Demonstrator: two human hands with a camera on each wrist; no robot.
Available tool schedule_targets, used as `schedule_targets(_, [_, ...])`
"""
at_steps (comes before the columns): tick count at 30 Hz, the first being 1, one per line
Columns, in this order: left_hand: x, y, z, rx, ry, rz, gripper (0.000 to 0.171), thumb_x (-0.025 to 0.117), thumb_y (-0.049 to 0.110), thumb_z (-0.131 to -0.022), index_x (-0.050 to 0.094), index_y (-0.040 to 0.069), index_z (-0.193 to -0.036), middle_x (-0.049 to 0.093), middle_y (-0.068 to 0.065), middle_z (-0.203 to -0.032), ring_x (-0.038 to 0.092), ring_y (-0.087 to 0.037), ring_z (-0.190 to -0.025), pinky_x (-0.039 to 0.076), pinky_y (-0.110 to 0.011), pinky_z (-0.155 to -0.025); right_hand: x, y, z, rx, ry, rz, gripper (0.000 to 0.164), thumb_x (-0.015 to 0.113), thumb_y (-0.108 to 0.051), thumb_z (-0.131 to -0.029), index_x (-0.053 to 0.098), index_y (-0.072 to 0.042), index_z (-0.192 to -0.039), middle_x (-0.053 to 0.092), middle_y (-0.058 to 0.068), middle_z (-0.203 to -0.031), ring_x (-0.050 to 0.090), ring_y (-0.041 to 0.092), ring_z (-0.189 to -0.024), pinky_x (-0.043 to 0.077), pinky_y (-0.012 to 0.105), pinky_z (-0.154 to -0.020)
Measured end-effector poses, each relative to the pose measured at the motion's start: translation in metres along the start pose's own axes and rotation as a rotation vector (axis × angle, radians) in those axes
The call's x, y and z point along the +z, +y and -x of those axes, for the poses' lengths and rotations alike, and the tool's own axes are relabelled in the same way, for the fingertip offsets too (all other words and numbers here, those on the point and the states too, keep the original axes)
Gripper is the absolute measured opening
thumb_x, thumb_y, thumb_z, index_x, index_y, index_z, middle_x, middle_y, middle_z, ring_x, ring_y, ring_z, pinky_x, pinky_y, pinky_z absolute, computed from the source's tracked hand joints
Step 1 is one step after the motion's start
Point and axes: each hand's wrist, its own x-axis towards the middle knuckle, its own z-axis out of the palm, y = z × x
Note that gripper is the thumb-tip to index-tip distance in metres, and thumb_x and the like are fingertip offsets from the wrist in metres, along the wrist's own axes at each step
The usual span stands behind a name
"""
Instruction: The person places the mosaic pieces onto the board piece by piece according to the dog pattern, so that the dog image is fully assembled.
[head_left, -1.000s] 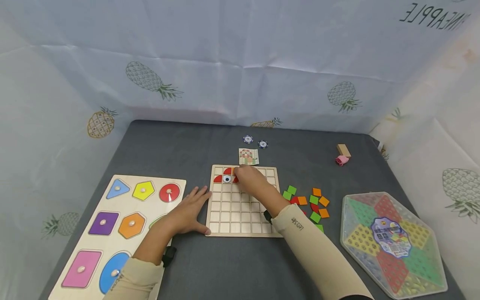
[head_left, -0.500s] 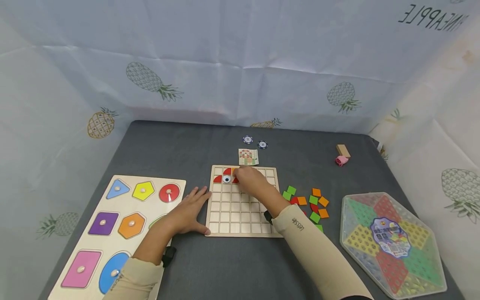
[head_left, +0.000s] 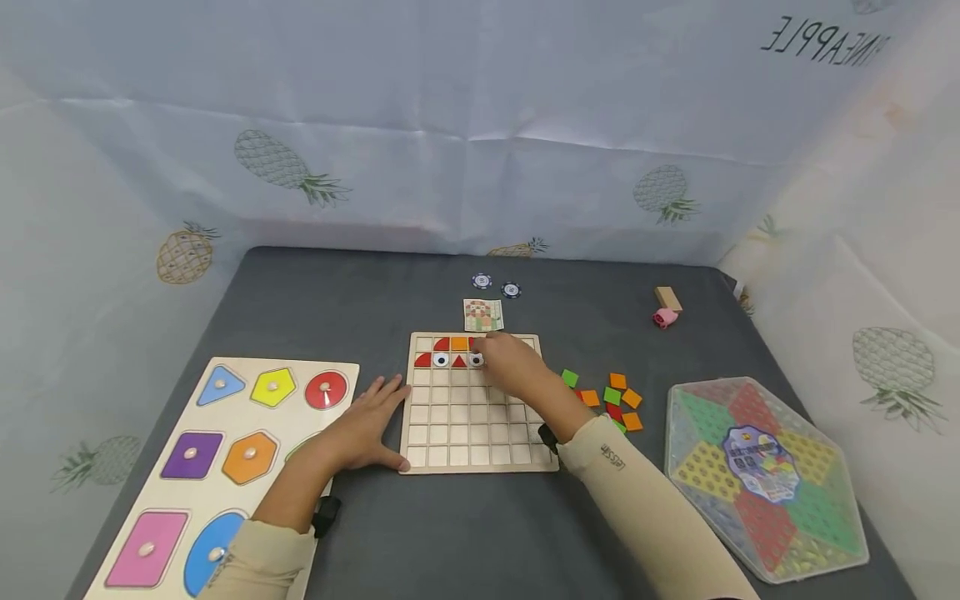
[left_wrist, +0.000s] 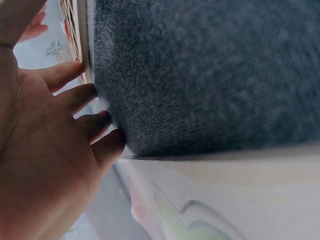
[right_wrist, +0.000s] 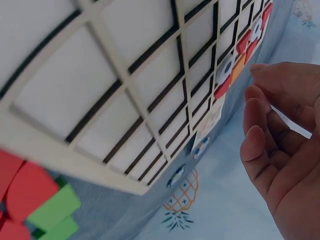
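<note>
A wooden grid board [head_left: 438, 433] lies mid-table. Its upper-left cells hold red quarter-round tiles, an orange square tile [head_left: 459, 343], a small red triangle tile [head_left: 459, 362] and two eye tiles, one of them a round-pupil eye tile [head_left: 441, 360]. My left hand [head_left: 365, 427] spreads along the board's left side, fingertips and thumb at the edge. Over the board's top rows is my right hand [head_left: 513, 364], its fingertips at a red tile [head_left: 473, 342] beside the orange one. In the right wrist view, the fingers of that hand are loosely bent, with nothing visible between them.
Loose green, orange and red tiles [head_left: 612, 396] lie right of the board. A picture card [head_left: 483, 315] and two chips [head_left: 511, 290] sit behind it. The shape puzzle board [head_left: 240, 400] is at left, a hexagonal game box [head_left: 765, 475] at right. A wooden block [head_left: 667, 298] stands farther back.
My right hand has shifted right along the top row, uncovering the orange tile, the red triangle and the second eye tile. The left hand stays at the board's edge. The head view has turned slightly.
</note>
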Motion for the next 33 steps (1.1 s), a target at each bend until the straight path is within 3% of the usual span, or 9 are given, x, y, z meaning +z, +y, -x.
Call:
schedule_targets(7, [-0.001, -0.001, 0.000, -0.005, -0.001, 0.008, 0.106, 0.083, 0.040, -0.056, 0.029, 0.010, -0.142, 0.021, -0.013, -0.148, 0.010, -0.037, -0.137, 0.021, -0.055, -0.105, -0.007, 0.022, 0.024, 0.013, 0.032, 0.027, 0.029, 0.062, -0.008, -0.083, 0.062, -0.009, -0.112, 0.062, 0.006, -0.108, 0.061, 0.019, -0.086, 0.051, 0.029, -0.067])
schedule_targets(16, [-0.001, -0.003, 0.000, 0.009, -0.003, 0.002, 0.107, 0.083, 0.041, -0.055, 0.028, 0.009, -0.142, 0.021, -0.015, -0.148, 0.010, -0.039, -0.136, 0.018, -0.056, -0.105, -0.007, 0.060, 0.058, 0.086, 0.036, -0.027, 0.026, 0.061, -0.010, -0.084, 0.062, -0.007, -0.109, 0.061, 0.007, -0.100, 0.059, 0.016, -0.082, 0.051, 0.030, -0.069])
schedule_targets(21, [-0.002, -0.001, -0.002, 0.006, -0.015, 0.002, 0.107, 0.082, 0.042, -0.055, 0.028, 0.009, -0.142, 0.020, -0.015, -0.148, 0.009, -0.038, -0.136, 0.017, -0.055, -0.106, -0.003, 0.079, 0.075, 0.117, 0.015, -0.066, 0.024, 0.060, -0.011, -0.085, 0.062, -0.007, -0.108, 0.061, 0.008, -0.105, 0.058, 0.018, -0.088, 0.050, 0.034, -0.074])
schedule_targets(33, [-0.002, -0.002, -0.002, 0.010, -0.023, 0.013, 0.108, 0.082, 0.042, -0.056, 0.026, 0.009, -0.142, 0.018, -0.015, -0.149, 0.008, -0.039, -0.136, 0.018, -0.056, -0.105, 0.004, 0.098, 0.091, 0.144, -0.008, -0.060, 0.020, 0.065, -0.012, -0.081, 0.064, -0.007, -0.101, 0.063, 0.006, -0.094, 0.057, 0.018, -0.082, 0.050, 0.036, -0.076])
